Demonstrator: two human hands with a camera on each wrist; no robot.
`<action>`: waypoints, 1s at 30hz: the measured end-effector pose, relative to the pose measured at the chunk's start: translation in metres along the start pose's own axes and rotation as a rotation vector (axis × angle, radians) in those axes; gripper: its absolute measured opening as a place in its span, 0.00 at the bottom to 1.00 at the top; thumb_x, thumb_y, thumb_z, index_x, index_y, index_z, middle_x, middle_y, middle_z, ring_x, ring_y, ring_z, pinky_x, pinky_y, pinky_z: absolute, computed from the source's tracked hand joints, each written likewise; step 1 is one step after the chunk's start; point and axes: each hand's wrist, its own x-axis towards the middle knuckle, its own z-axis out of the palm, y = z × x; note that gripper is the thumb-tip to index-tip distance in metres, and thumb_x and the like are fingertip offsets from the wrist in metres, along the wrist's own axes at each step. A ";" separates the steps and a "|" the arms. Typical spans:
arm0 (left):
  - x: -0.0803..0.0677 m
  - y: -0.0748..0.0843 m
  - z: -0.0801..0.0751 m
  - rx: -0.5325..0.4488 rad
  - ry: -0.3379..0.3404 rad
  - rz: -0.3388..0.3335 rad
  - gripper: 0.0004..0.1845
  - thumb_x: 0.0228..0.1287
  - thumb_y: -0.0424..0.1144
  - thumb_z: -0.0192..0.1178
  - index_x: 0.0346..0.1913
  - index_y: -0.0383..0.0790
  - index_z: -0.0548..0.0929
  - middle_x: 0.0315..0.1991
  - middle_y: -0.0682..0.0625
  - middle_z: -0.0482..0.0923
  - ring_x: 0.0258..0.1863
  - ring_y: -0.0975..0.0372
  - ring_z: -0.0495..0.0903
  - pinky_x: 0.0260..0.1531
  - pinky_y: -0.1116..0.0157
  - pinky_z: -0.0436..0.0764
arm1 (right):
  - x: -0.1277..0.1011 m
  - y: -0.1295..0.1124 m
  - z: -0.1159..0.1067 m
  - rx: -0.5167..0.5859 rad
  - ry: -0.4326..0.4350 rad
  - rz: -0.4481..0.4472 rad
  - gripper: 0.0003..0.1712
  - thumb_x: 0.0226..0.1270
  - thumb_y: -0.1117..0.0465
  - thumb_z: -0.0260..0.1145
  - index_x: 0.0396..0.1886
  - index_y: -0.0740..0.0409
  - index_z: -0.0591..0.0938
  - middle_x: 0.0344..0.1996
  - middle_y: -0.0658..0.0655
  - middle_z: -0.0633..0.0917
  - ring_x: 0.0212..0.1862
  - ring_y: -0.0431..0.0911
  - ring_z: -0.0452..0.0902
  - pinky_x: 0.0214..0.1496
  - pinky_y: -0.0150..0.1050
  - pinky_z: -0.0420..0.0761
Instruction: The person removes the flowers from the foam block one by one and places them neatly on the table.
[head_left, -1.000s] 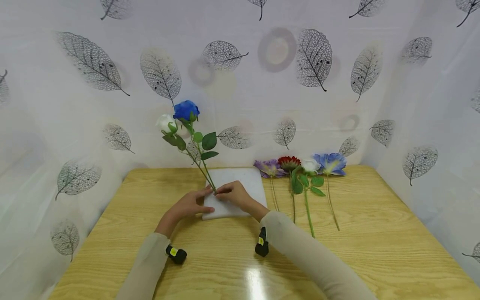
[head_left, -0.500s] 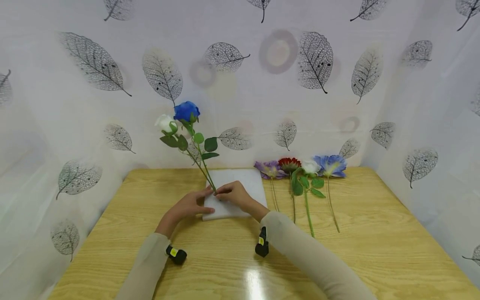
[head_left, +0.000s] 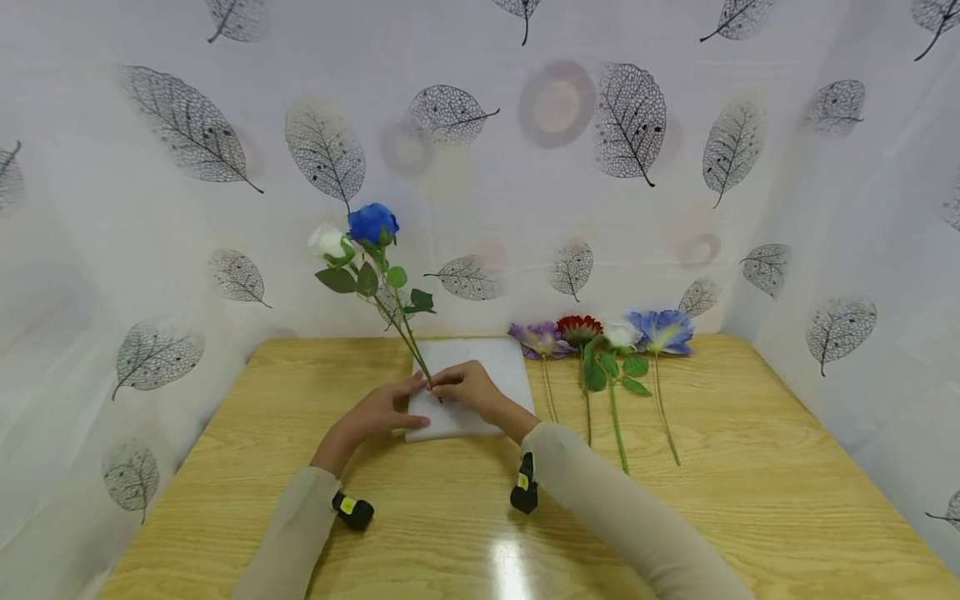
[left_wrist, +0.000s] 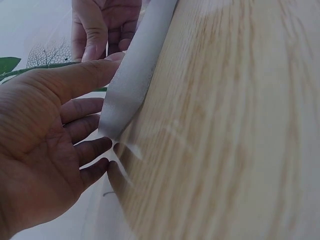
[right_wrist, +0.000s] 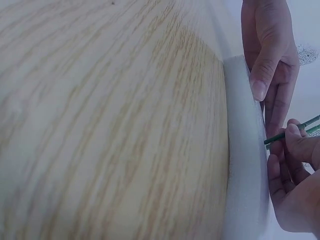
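Note:
A white rose (head_left: 330, 242) and a blue rose (head_left: 372, 223) lean up and left, their green stems meeting low over a white foam block (head_left: 480, 417). My right hand (head_left: 468, 390) pinches the rose stems near their lower ends, close over the block; in the right wrist view, a cut stem end (right_wrist: 272, 139) pokes out past the thumb. My left hand (head_left: 378, 410) rests at the block's left side with fingers extended. Its thumb lies at the front left corner, and its fingertips reach close to the stems. From the left wrist, the foam edge (left_wrist: 132, 75) runs beside those fingers.
To the right on the wooden table (head_left: 450, 517) lie a purple flower (head_left: 540, 338), a red flower (head_left: 579, 328), another white rose (head_left: 621, 333) and a light blue flower (head_left: 662, 331). Behind stands a leaf-printed curtain (head_left: 495, 192).
The roses' leaves have turned and the white bloom has shifted slightly left. A stem end now shows below my right fingers. Both hands stay in nearly the same place.

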 end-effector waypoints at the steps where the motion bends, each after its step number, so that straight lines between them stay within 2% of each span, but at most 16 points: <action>1: 0.000 0.000 0.000 0.001 0.001 -0.001 0.46 0.65 0.48 0.71 0.79 0.36 0.60 0.82 0.42 0.50 0.81 0.43 0.51 0.76 0.42 0.58 | 0.000 -0.001 0.000 0.003 -0.002 0.002 0.12 0.68 0.66 0.70 0.48 0.67 0.89 0.43 0.64 0.91 0.32 0.35 0.80 0.34 0.30 0.77; 13: -0.001 0.001 0.000 0.013 0.010 -0.003 0.46 0.64 0.48 0.72 0.78 0.34 0.61 0.81 0.42 0.51 0.80 0.44 0.51 0.76 0.42 0.58 | 0.002 -0.001 0.001 -0.005 -0.011 -0.040 0.11 0.69 0.67 0.70 0.47 0.68 0.89 0.39 0.64 0.91 0.32 0.40 0.81 0.32 0.29 0.78; 23: 0.000 0.000 0.000 0.008 0.005 -0.006 0.46 0.65 0.48 0.71 0.78 0.35 0.61 0.81 0.42 0.50 0.80 0.43 0.51 0.77 0.42 0.58 | -0.001 -0.004 0.002 0.035 -0.007 0.004 0.11 0.67 0.69 0.69 0.47 0.70 0.89 0.42 0.65 0.91 0.30 0.34 0.80 0.35 0.32 0.84; 30: 0.001 -0.001 0.000 0.000 -0.002 0.005 0.45 0.65 0.47 0.71 0.78 0.35 0.61 0.82 0.42 0.49 0.81 0.44 0.51 0.77 0.43 0.57 | -0.005 -0.008 0.002 0.048 0.012 0.023 0.11 0.68 0.70 0.69 0.47 0.71 0.88 0.41 0.66 0.91 0.30 0.35 0.81 0.36 0.34 0.86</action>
